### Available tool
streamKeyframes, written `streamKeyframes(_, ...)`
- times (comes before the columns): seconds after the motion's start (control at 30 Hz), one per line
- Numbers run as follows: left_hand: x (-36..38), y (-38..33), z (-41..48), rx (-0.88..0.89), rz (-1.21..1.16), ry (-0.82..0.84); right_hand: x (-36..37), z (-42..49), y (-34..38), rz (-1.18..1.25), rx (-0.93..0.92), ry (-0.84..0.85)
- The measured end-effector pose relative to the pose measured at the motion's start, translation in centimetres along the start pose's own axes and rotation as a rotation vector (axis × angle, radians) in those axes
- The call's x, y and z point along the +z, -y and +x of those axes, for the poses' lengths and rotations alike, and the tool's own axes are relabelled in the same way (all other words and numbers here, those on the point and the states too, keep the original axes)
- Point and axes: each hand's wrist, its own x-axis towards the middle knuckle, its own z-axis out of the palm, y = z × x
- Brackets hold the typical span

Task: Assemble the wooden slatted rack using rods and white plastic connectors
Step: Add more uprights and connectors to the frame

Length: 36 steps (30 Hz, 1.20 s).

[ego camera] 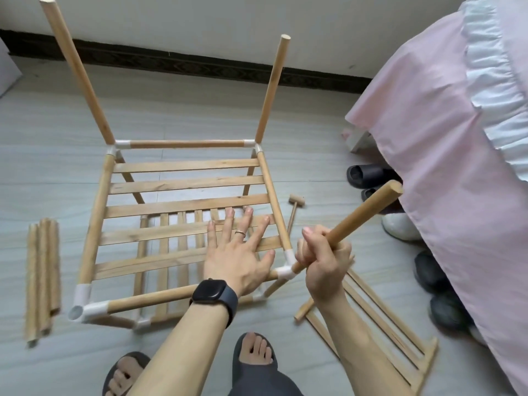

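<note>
Pink bed cover (445, 138), white frill, at right. Black slide (368, 175) and white shoe (400, 227) at its hem. Grey floor (200, 110); dark baseboard (183, 62).

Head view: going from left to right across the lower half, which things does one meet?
Loose rods → empty white corner connector → left hand → right hand gripping a rod → pink bedcover.

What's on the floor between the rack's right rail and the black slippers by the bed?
A small wooden mallet lies there, nearer the right rail than the black slippers. The head view shows it.
</note>
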Motion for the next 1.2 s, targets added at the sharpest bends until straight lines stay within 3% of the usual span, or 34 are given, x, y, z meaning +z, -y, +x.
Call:
streamKeyframes(0.13,0.5,0.2,0.1,0.011,0.019,0.003,-0.4,-0.5,-1.0,-0.010,-0.068,0.097)
streamKeyframes(0.5,0.1,-2.2,0.6,0.013,0.044,0.039,-1.9,0.0,-1.0,-0.062,0.034,-0.077)
streamKeyframes(0.87,-1.0,-0.2,-1.5,0.001,0.016,0.014,0.2,-1.5,0.2,-0.151,0.083,-0.022)
streamKeyframes(1.03,-3.3,1.5,-2.9,0.052,0.022,0.137,-1.5,-3.5,0.3,-0.655,0.057,-0.120)
streamKeyframes(1.1,-5.1,3.0,-3.5,0.040,0.018,0.159,-2.2,-6.0,0.0,-0.728,0.040,-0.171)
streamKeyframes(1.2,-8.2,5.8,-4.0,-0.049,0.053,0.104,-1.4,-8.6,-0.8,-0.841,-0.092,0.012)
